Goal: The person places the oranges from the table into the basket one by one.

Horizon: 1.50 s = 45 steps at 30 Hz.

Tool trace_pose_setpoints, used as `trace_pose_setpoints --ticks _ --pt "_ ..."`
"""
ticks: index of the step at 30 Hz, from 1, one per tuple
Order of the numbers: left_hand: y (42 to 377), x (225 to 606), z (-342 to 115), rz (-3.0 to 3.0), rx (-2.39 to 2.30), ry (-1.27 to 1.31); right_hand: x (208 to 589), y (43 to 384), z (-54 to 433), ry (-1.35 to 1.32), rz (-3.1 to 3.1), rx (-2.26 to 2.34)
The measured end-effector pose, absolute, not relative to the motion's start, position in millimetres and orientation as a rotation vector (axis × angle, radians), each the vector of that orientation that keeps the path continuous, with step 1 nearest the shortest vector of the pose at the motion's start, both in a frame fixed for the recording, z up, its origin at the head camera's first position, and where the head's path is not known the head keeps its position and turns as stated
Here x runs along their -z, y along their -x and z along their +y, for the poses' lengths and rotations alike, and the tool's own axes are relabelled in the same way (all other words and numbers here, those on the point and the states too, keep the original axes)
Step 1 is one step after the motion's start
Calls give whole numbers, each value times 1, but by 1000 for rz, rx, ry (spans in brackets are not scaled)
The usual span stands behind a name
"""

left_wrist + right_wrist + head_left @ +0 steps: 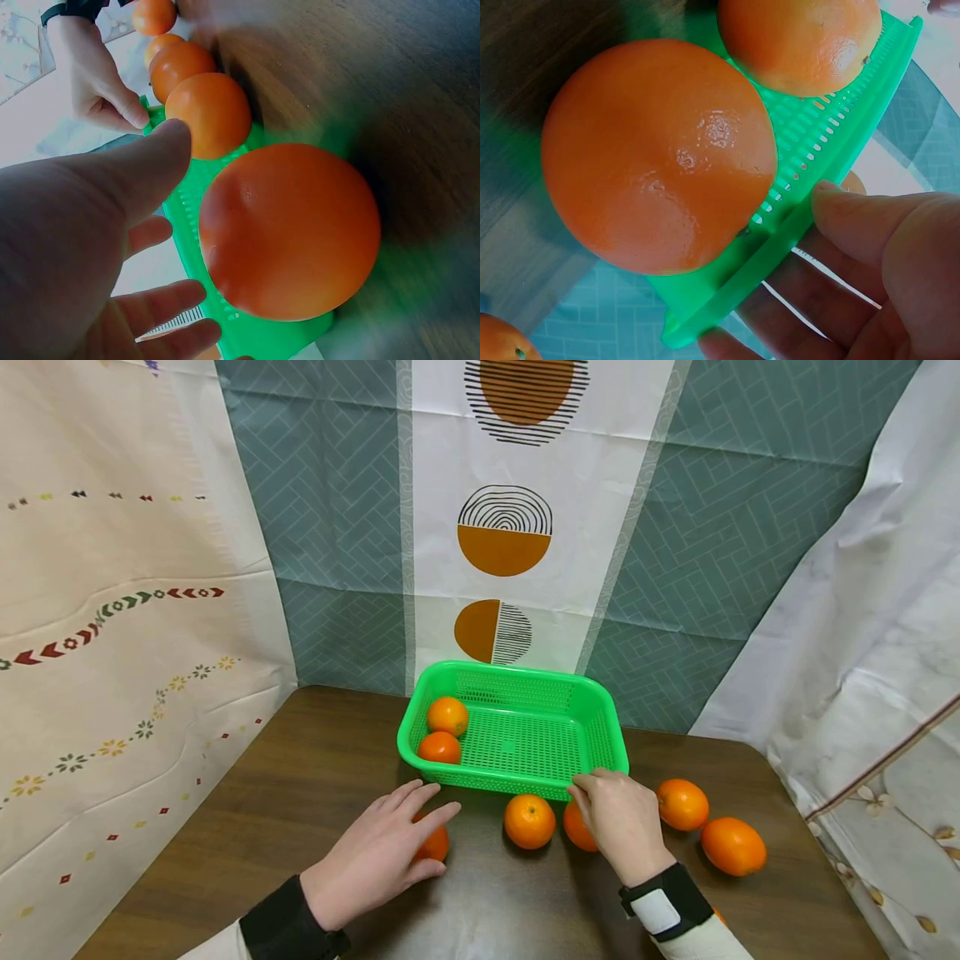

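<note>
A green plastic basket (pixel 517 781) with perforated walls stands at the back of the table, two oranges (pixel 447 716) inside at its left end. My right hand (pixel 621 817) pinches the basket's near rim close to the right corner, thumb inside and fingers outside, as the right wrist view shows. Beneath that hand sits an orange (pixel 660 157), partly hidden in the head view. My left hand (pixel 375 852) spreads its fingers over another orange (pixel 292 232) in front of the basket's left corner. Between the hands lies one more orange (pixel 529 822).
Two more oranges (pixel 733 847) lie to the right of my right hand, and a sliver of another orange (pixel 719 917) shows beside the right wrist strap. Patterned cloths (pixel 337 527) hang behind and at both sides of the brown wooden table (pixel 247 810).
</note>
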<state>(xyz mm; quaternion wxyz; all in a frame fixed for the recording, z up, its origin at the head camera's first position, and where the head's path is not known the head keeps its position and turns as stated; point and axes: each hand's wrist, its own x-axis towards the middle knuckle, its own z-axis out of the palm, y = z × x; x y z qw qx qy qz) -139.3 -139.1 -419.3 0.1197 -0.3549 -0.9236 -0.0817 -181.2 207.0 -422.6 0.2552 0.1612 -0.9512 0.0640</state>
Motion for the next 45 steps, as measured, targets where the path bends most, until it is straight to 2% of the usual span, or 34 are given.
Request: trace_pose_setpoints --ticks 45 --pt "147 432 -144 -2729 202 1175 421 179 205 -419 -2592 -187"
